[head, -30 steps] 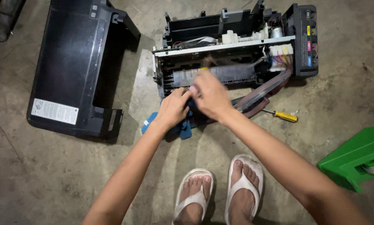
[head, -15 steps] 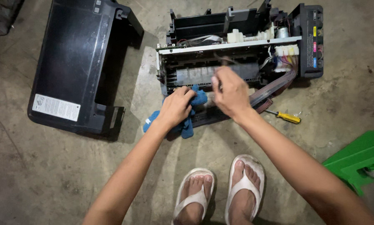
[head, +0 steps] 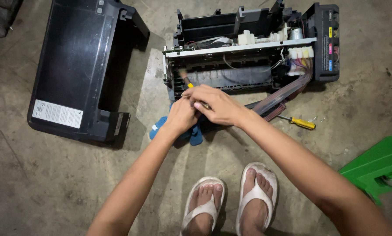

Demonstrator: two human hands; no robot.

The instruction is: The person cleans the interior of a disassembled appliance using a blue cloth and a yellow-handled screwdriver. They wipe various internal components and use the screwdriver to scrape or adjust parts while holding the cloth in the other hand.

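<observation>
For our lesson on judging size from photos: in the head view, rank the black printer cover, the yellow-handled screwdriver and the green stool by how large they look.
1. black printer cover
2. green stool, unsure: partly cut off by the frame
3. yellow-handled screwdriver

right hand point(head: 217, 105): grips brush point(head: 185, 79) | left hand point(head: 182, 114): on blue cloth point(head: 161, 126) | opened printer point(head: 248, 57)

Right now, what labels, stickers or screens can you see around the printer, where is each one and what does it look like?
White rectangular label: near corner of the black printer cover, lying left on the floor; small dark print.
Coloured stickers: in a column on the black ink tank block, right end of the opened printer; yellow, pink, blue.
No screens or packages visible.
</observation>
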